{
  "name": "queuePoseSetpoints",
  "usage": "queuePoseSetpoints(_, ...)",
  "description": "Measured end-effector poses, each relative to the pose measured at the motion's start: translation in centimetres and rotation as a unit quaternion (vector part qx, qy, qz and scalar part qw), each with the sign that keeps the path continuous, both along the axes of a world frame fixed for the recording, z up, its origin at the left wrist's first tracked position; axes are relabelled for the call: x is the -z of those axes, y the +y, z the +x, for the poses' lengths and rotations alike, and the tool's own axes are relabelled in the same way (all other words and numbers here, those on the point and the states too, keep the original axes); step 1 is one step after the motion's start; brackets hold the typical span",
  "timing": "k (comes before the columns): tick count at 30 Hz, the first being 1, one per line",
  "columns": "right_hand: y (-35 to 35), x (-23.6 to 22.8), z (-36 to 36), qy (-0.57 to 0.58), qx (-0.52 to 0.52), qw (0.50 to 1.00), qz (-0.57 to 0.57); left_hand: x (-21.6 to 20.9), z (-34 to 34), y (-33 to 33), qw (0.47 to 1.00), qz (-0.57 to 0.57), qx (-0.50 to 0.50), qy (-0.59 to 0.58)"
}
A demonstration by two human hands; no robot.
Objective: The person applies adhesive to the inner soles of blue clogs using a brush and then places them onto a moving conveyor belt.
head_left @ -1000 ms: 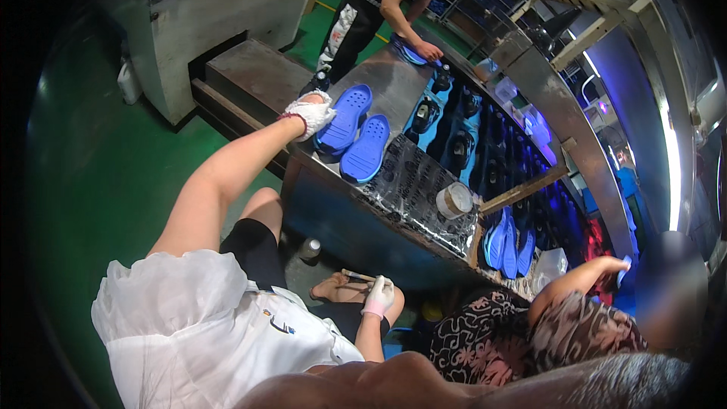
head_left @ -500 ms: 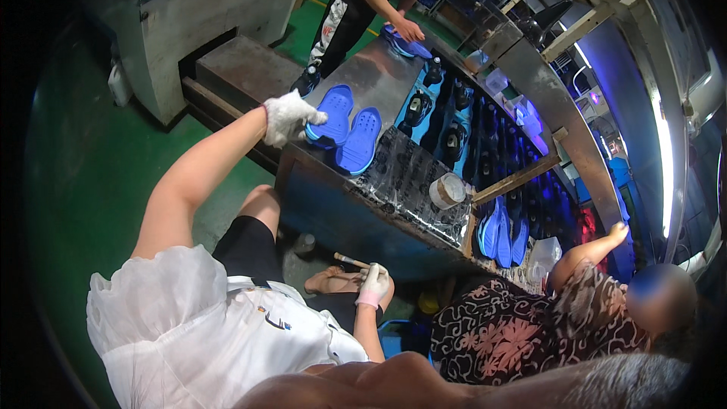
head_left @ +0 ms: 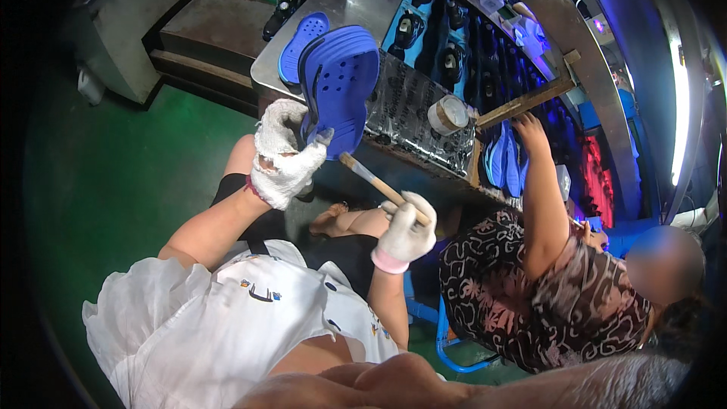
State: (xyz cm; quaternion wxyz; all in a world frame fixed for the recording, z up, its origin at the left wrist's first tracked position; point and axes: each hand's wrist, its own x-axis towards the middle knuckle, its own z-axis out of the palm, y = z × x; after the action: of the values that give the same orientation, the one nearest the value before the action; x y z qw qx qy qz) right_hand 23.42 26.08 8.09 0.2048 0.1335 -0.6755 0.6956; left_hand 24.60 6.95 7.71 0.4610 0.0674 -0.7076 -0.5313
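- No words or numbers can be read.
- Pale marks, too blurred to be deciphered, are shown on the dark sheet (head_left: 410, 104) atop the bench (head_left: 339, 1).

Garment: white blouse (head_left: 182, 326), loose, with a puffed, gathered left sleeve (head_left: 125, 299). On the blouse front, a dark curved line (head_left: 261, 295) with a small coloured motif at each end; dark oval marks (head_left: 331, 286) toward the blouse's right side. Beyond the blouse: black legwear (head_left: 344, 251), ending above the knee. Left grip (head_left: 286, 157): white knitted glove, frayed opening, dark red wrist edging. Right grip (head_left: 407, 231): smoother white glove, pink cuff (head_left: 389, 261).
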Motion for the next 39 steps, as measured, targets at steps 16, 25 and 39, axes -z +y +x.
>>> queuePoseSetpoints(16, 1.2, -1.0, 0.6, 0.126, 0.033, 0.986, 0.105, 0.7, 0.1, 0.7, 0.996, 0.083, -0.005, 0.007)
queuePoseSetpoints(25, 1.3, -0.6, 0.2, 0.187, 0.004, 0.972, 0.139, 0.5, 0.4, 1.4, 0.993, 0.117, 0.013, 0.002)
queuePoseSetpoints(39, 0.7, -1.7, 1.7, 0.090, 0.026, 0.991, 0.091, -0.5, 2.0, 1.3, 0.998, 0.064, 0.026, 0.012)
